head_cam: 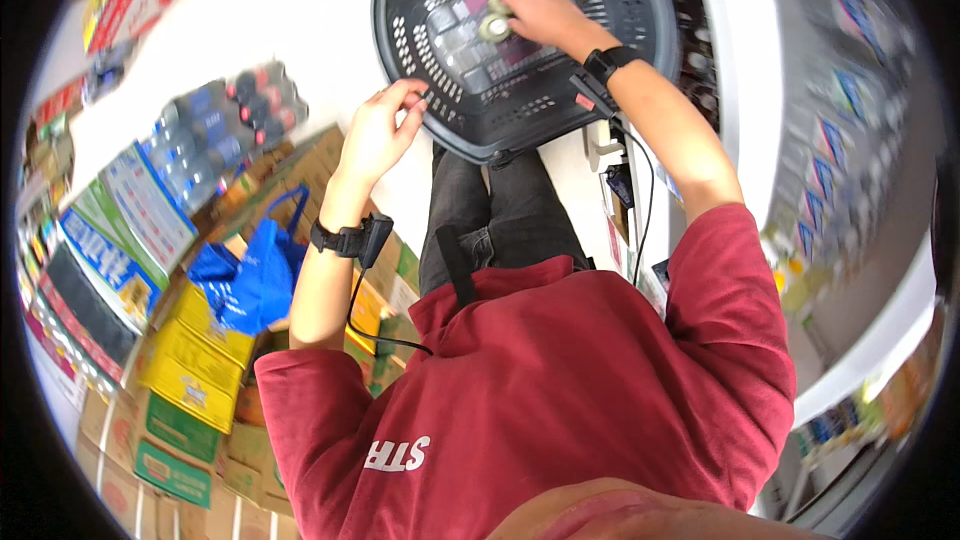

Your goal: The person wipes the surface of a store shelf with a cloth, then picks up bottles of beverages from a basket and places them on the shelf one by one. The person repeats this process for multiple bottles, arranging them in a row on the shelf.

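A dark grey plastic shopping basket (517, 139) with slotted walls is in front of my legs. My right hand (544, 15) reaches into it, fingers closed around a small round pale-green item (498, 1). Just below that is a second pale-green item (495, 28) with a white round top. Under them, blurred clear and purplish packages (465, 52) cover part of the basket floor. My left hand (386, 127) hovers at the basket's left rim with thumb and fingers loosely bent and nothing between them. Whether it touches the rim, I cannot tell.
Packs of bottles (202, 131), cardboard cartons (180, 487), yellow boxes (199, 352) and a blue bag (259, 277) stand at the left. White-edged shelving (739, 75) with blurred bottles (832, 127) runs along the right. Black cables (651, 202) trail from both wrist straps.
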Tool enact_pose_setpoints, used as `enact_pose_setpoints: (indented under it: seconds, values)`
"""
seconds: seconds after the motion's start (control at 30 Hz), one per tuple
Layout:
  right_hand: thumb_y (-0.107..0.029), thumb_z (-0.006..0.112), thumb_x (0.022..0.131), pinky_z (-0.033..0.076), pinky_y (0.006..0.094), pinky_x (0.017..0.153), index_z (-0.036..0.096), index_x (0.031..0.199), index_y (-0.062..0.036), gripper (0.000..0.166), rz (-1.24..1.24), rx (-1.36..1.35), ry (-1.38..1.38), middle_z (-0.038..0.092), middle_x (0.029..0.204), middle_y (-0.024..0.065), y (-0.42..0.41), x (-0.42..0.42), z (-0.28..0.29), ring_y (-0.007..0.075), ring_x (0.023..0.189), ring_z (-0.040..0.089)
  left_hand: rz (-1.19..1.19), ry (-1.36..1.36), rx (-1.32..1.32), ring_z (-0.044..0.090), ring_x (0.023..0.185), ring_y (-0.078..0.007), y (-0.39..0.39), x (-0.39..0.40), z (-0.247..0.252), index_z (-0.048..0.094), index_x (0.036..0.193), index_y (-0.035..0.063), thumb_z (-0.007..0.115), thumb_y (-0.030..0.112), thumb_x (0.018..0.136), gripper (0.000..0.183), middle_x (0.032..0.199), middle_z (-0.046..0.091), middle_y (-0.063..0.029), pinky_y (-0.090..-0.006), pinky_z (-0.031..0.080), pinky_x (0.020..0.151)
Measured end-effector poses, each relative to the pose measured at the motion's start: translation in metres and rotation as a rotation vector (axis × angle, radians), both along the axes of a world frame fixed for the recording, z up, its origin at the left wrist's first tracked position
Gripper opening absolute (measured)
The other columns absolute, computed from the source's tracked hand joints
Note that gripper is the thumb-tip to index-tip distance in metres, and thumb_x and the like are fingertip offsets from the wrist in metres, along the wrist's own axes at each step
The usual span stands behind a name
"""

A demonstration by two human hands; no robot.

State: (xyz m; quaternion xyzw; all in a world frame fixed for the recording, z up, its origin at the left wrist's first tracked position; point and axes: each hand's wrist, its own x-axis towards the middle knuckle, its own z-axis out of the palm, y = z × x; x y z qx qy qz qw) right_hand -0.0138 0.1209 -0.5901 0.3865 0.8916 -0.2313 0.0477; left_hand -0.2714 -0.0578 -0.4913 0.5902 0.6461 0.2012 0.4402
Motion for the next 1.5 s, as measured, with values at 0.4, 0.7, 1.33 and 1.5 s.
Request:
enact_pose_setpoints:
  seconds: [0.4, 0.7, 1.33, 1.5]
  values:
    - [-0.026, 0.067, 0.09, 0.056, 0.0441, 0.068, 0.062, 0.094, -0.0091, 0.018, -0.243, 0.578, 0.195, 0.064, 0.085, 0.0095, -0.187, 0.147, 0.434, 0.0316, 0.08, 0.068, -0.675, -0.347, 0.868, 0.068, 0.079, -0.0237, 0.101, 0.182, 0.244, 0.068, 0.105, -0.0007, 0.065, 0.002, 0.092, 0.013, 0.087, 0.069, -0.0133, -0.033, 0.052, 0.074]
    - [-0.023, 0.068, 0.088, 0.055, 0.0444, 0.067, 0.062, 0.098, -0.0073, 0.02, -0.675, 0.741, -0.263, 0.063, 0.083, 0.0108, -0.361, 0.27, 0.56, 0.0326, 0.08, 0.067, -1.103, -0.884, 0.913, 0.065, 0.069, -0.0199, 0.002, 0.402, 0.362, 0.068, 0.095, -0.0025, 0.067, -0.002, 0.089, 0.005, 0.082, 0.069, -0.012, -0.0286, 0.05, 0.066]
    - [-0.039, 0.062, 0.093, 0.051, 0.0493, 0.092, 0.066, 0.116, 0.0003, 0.046, -1.038, 1.137, -0.521, 0.068, 0.112, 0.022, -0.374, 0.543, 0.678, 0.0409, 0.105, 0.064, -1.151, -0.722, 0.169, 0.032, 0.059, 0.0008, -0.005, 0.548, 0.381, 0.064, 0.093, 0.006, 0.067, 0.018, 0.098, 0.014, 0.066, 0.043, 0.0131, -0.0209, 0.023, 0.052]
    - [-0.038, 0.06, 0.092, 0.051, 0.0508, 0.089, 0.069, 0.108, 0.0006, 0.043, -1.189, 0.857, -0.538, 0.069, 0.107, 0.0247, -0.34, 0.533, 0.689, 0.0413, 0.103, 0.065, -1.153, -0.668, 0.256, 0.033, 0.062, -0.0003, -0.01, 0.546, 0.38, 0.064, 0.094, 0.006, 0.068, 0.02, 0.098, 0.015, 0.067, 0.042, 0.0123, -0.0215, 0.025, 0.054]
